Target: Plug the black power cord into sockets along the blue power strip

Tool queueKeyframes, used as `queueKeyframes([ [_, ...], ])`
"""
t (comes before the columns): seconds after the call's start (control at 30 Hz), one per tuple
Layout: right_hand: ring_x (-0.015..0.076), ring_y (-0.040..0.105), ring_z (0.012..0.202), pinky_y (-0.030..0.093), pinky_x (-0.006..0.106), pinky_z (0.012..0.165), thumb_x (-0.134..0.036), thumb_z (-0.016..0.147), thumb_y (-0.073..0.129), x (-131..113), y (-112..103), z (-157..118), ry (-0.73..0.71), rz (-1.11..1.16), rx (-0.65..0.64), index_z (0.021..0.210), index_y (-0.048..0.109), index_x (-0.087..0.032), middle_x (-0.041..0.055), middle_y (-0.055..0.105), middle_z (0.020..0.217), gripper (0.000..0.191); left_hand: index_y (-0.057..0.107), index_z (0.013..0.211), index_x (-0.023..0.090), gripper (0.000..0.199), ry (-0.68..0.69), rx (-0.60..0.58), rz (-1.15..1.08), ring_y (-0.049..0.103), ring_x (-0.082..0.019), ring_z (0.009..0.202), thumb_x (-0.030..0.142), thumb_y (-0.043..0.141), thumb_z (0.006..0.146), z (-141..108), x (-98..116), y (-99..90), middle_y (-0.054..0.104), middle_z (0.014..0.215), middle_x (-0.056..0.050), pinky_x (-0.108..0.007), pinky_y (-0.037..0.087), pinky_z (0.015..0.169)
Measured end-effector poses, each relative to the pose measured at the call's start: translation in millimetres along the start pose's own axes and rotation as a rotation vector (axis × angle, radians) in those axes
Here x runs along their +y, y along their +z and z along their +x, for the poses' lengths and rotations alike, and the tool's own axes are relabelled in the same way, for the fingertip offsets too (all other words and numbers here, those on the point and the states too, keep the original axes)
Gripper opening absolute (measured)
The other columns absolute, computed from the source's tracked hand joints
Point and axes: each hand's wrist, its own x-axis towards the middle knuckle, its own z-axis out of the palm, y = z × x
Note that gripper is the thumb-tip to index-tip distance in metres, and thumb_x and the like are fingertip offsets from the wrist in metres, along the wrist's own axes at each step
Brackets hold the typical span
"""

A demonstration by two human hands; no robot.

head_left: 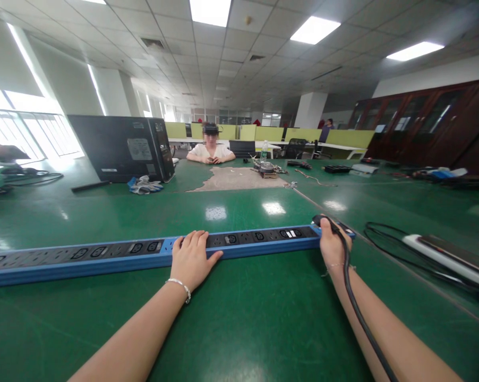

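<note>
A long blue power strip (pixel 116 260) with black sockets lies across the green table, running out of view on the left. My left hand (pixel 191 257) is laid over the strip near its middle, fingers across the top and thumb along the front side. Close to the strip's right end, my right hand (pixel 333 241) is closed round a black plug (pixel 319 218). From the plug a thick black cable (pixel 349 286) runs back over my right wrist and forearm. The plug's contact end is mostly hidden, so I cannot tell whether it sits in a socket.
A black computer case (pixel 128 148) stands at the back left, with gloves (pixel 144 184) before it. Across the table sits a person (pixel 211 151). To the right are a white and dark bar-shaped device (pixel 450 260) and black cables (pixel 386 233). A bottle (pixel 264 151) stands farther back.
</note>
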Motion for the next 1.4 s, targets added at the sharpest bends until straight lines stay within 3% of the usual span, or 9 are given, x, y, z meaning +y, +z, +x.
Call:
queueKeyframes([
  [0.23, 0.0244, 0.06, 0.097, 0.042, 0.037, 0.09, -0.051, 0.077, 0.047, -13.2, 3.3, -10.7, -0.023, 0.057, -0.181, 0.098, 0.068, -0.018, 0.0087, 0.068, 0.1, 0.044, 0.052, 0.118, 0.019, 0.05, -0.012, -0.02, -0.01, 0.043, -0.027, 0.119, 0.05, 0.049, 0.08, 0.8, 1.2, -2.2, 0.055, 0.125, -0.012, -0.046, 0.025, 0.101],
  [0.63, 0.0218, 0.061, 0.097, 0.044, 0.036, 0.089, -0.047, 0.082, 0.043, -52.1, 23.1, -37.7, -0.253, 0.024, -0.427, 0.107, 0.064, -0.021, 0.0064, 0.067, 0.104, 0.041, 0.053, 0.117, 0.016, 0.051, 0.006, 0.003, -0.002, 0.045, -0.027, 0.117, 0.05, 0.049, 0.08, 0.3, 0.8, -2.2, 0.056, 0.123, -0.012, -0.046, 0.026, 0.1],
  [0.93, 0.0218, 0.061, 0.095, 0.04, 0.036, 0.089, -0.045, 0.084, 0.042, -64.0, 28.3, -48.3, -0.332, -0.099, -0.399, 0.103, 0.064, -0.022, 0.0067, 0.068, 0.102, 0.037, 0.053, 0.117, 0.017, 0.05, -0.01, -0.006, -0.022, 0.044, -0.027, 0.119, 0.05, 0.049, 0.079, 0.4, 1.6, -2.6, 0.056, 0.123, -0.011, -0.046, 0.025, 0.101],
  [1.17, 0.0212, 0.061, 0.097, 0.026, 0.045, 0.099, -0.041, 0.085, 0.043, -69.9, 30.5, -57.7, -0.403, -0.25, -0.333, 0.101, 0.064, -0.022, 0.0072, 0.068, 0.101, 0.033, 0.053, 0.118, 0.019, 0.049, -0.016, -0.006, -0.022, 0.043, -0.027, 0.119, 0.05, 0.048, 0.08, 0.4, 1.7, -2.0, 0.055, 0.124, -0.011, -0.045, 0.023, 0.102],
  [1.4, 0.0244, 0.054, 0.11, 0.031, 0.046, 0.096, -0.04, 0.084, 0.044, -65.0, 35.6, -65.2, -0.377, -0.312, -0.338, 0.104, 0.064, -0.022, 0.0088, 0.066, 0.108, 0.034, 0.052, 0.118, 0.018, 0.05, -0.013, -0.008, -0.025, 0.043, -0.027, 0.119, 0.051, 0.048, 0.08, 0.4, 1.6, -2.6, 0.056, 0.124, -0.011, -0.045, 0.024, 0.102],
])
